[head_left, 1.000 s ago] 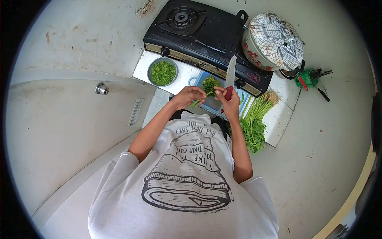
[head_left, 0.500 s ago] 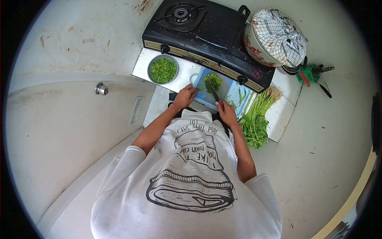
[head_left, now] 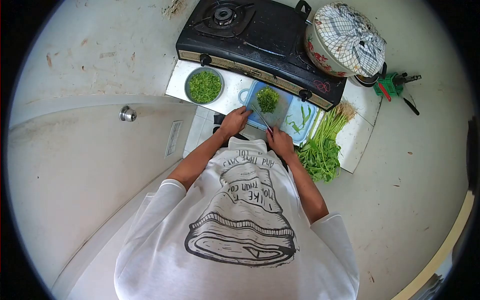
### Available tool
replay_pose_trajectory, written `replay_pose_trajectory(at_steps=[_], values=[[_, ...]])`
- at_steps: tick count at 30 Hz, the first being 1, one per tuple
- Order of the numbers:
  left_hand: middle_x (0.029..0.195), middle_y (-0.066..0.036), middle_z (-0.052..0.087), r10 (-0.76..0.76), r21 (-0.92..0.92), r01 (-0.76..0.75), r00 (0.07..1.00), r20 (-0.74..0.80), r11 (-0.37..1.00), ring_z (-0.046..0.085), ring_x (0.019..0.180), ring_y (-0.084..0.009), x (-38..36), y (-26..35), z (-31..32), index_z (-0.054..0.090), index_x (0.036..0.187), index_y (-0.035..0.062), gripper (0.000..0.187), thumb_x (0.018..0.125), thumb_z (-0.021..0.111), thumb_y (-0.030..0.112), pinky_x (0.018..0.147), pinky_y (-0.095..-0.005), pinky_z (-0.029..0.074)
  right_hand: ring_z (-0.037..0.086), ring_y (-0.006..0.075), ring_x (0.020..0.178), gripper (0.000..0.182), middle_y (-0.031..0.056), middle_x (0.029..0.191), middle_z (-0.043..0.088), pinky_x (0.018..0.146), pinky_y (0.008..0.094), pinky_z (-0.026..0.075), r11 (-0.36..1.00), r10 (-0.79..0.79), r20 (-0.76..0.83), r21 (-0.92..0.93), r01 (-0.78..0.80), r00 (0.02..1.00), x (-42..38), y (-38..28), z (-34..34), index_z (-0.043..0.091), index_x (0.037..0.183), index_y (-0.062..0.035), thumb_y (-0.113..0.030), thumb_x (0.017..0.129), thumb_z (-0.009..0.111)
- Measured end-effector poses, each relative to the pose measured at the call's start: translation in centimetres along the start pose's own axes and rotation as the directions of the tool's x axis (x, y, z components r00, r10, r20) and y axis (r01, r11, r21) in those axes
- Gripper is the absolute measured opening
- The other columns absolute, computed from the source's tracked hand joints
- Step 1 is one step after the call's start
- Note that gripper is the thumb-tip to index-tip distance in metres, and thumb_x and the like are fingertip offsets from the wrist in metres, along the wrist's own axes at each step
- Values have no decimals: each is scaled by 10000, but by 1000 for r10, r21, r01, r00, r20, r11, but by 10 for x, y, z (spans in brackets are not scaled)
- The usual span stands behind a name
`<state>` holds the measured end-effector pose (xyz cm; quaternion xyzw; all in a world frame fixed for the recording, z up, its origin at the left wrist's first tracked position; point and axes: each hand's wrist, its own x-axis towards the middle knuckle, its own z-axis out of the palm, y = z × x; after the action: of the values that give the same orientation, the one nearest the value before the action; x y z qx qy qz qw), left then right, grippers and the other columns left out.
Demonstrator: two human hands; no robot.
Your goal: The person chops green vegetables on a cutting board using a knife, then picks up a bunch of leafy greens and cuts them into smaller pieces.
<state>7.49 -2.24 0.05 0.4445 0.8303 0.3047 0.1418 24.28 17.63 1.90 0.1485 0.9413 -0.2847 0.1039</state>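
Note:
My right hand (head_left: 282, 142) is closed round the handle of a knife (head_left: 261, 116), its blade slanting up and left over the blue cutting board (head_left: 285, 97). On the board, past the blade, sits a small heap of chopped greens (head_left: 267, 100). My left hand (head_left: 235, 122) is at the board's near left edge, fingers together and curled on that edge. A few loose leaves (head_left: 302, 119) lie in the light blue tray (head_left: 316, 116) at the board's right. Left of the board stands a grey bowl (head_left: 187, 90) filled with chopped greens.
A black two-burner stove (head_left: 270, 42) runs behind the board, carrying a cloth-covered floral pot (head_left: 320, 52). To the right lies a bunch of leafy stems (head_left: 325, 145) with roots. Farther right are a green basket of utensils (head_left: 390, 85) and a door (head_left: 100, 185) on the left.
The knife has come off the chopped greens and moved toward me and slightly left, its blade now beside the heap. My left hand stays at the board's edge.

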Motion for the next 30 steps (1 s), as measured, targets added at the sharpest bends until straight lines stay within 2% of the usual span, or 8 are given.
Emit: replay_pose_trajectory(at_steps=[3, 10, 16, 25, 30], values=[[1023, -157, 595, -60, 2, 60, 996, 64, 998, 654, 924, -375, 0, 5, -1, 651, 1255, 33, 329, 931, 599, 57, 827, -464, 558, 714, 452, 651, 370, 255, 702, 698, 589, 550, 582, 1000, -1, -24, -10, 1, 1000, -2, -1, 4, 611, 981, -8, -373, 1031, 577], [1014, -158, 592, -46, -11, 47, 997, 60, 999, 653, 911, -375, 1, 7, -3, 645, 1259, 31, 339, 924, 596, 36, 818, -459, 561, 720, 450, 668, 375, 249, 716, 708, 605, 547, 586, 997, 9, 4, -75, -8, 1000, -4, -7, -1, 623, 1008, 2, -368, 1035, 567], [1012, -160, 592, -34, -6, 34, 997, 64, 999, 652, 900, -377, 1, 7, -2, 647, 1259, 33, 341, 922, 596, 28, 816, -458, 563, 731, 454, 737, 397, 263, 778, 724, 695, 554, 594, 997, 38, 58, -64, -34, 998, 19, -15, 0, 654, 999, 16, -366, 1032, 555], [1012, -170, 594, -44, -31, 45, 998, 45, 998, 653, 895, -395, 0, 6, 0, 647, 1261, 34, 324, 943, 585, 32, 807, -474, 565, 730, 458, 763, 393, 280, 795, 718, 699, 553, 589, 998, 60, 62, -24, -58, 996, 18, -15, 0, 672, 996, 9, -368, 1029, 566], [1012, -169, 597, -39, -31, 41, 998, 55, 999, 653, 890, -391, 0, 5, -1, 655, 1246, 31, 315, 939, 589, 30, 799, -480, 562, 725, 460, 719, 391, 266, 756, 713, 673, 554, 587, 999, 1, 32, -51, 1, 999, 15, -13, 5, 668, 997, 12, -365, 1029, 570]])
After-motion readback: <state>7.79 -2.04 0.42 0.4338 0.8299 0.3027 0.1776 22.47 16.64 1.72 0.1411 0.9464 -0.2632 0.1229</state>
